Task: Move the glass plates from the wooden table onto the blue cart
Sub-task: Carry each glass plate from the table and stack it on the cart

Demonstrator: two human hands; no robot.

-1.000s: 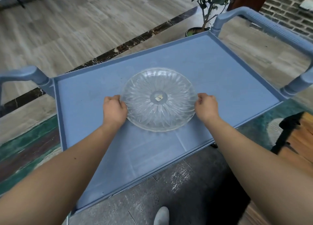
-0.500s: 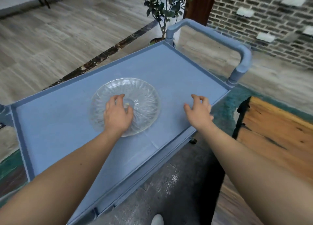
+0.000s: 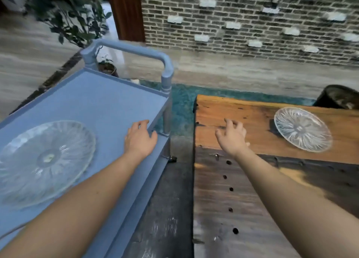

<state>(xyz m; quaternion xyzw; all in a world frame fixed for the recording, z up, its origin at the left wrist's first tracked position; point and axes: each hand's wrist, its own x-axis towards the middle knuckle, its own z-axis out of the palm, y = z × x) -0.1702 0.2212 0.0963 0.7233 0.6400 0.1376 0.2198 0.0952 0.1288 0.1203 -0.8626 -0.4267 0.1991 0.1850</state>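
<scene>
A clear ribbed glass plate [image 3: 44, 160] lies flat on the blue cart [image 3: 108, 102] at the left, free of both hands. A second glass plate [image 3: 303, 129] rests on the wooden table [image 3: 242, 114] at the right. My left hand [image 3: 139, 137] hovers open over the cart's right edge, empty. My right hand [image 3: 232, 136] is over the table's left part, fingers spread and loosely curled, holding nothing. It is well to the left of the table's plate.
The cart's grey-blue handle [image 3: 136, 51] rises at its far end. A potted plant [image 3: 77, 20] stands behind it. A brick wall [image 3: 252, 20] runs along the back. A dark round container [image 3: 340, 96] sits beyond the table. A dark floor gap [image 3: 174, 199] separates cart and table.
Both hands have let go of the plate, which stays on the cart. The view has swung right. My right hand has moved over the wooden table, my left to the cart's edge.
</scene>
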